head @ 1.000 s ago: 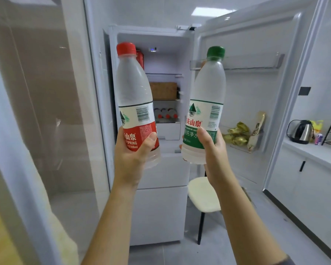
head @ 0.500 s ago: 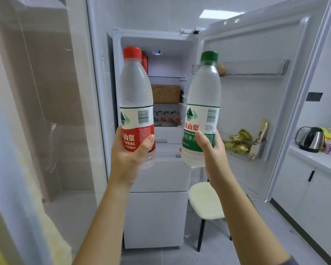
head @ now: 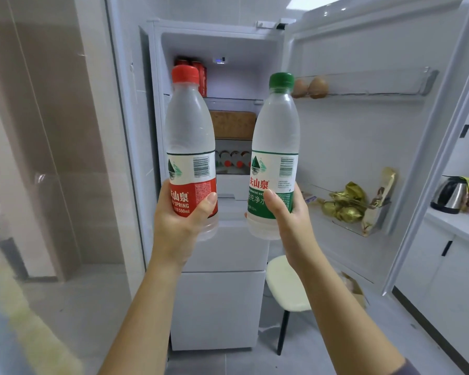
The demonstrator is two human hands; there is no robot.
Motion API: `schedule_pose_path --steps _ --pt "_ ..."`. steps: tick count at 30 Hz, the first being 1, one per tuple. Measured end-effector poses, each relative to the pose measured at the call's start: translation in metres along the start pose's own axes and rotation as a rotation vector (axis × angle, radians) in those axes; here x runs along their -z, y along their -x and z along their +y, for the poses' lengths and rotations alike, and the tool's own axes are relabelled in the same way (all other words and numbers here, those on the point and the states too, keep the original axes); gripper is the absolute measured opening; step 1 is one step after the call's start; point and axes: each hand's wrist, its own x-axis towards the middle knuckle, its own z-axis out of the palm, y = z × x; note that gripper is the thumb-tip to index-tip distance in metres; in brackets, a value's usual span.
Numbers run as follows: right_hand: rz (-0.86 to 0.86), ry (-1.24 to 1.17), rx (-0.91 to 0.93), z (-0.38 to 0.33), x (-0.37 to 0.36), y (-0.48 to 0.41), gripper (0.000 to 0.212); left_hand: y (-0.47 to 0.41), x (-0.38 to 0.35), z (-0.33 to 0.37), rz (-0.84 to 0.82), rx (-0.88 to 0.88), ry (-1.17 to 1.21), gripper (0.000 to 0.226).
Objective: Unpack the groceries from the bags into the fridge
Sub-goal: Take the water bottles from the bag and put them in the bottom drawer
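Loading is in hand: two water bottles are up in front of the open fridge, and neither is on a shelf yet. The left hand wraps thumb and fingers round the lower label of the red bottle, held upright. The right hand grips the green bottle the same way, at the red one's three o'clock, the two near but apart. Both hang in the air before the upper compartment at the view's twelve o'clock. Inside, cans stand on the top shelf, a brown box sits at their six o'clock, and lower again more bottles lie on their sides, caps outward. On the door, at three o'clock, eggs sit in the top rack and gold packets in the lower bin. The next move, as I judge it, is to reach forward and set each bottle down. The lying row suggests tipping them flat onto that shelf, though I cannot tell whether room is left there. The door bin at four o'clock looks the easier spot for the right hand. With both hands full, one bottle should go in first.
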Motion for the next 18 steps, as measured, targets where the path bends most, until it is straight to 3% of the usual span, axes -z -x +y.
schedule_pose_path --steps 18 --pt "0.152 0.056 -0.038 0.133 -0.046 -0.165 0.053 -0.184 0.008 -0.15 -0.074 0.029 0.061 0.054"
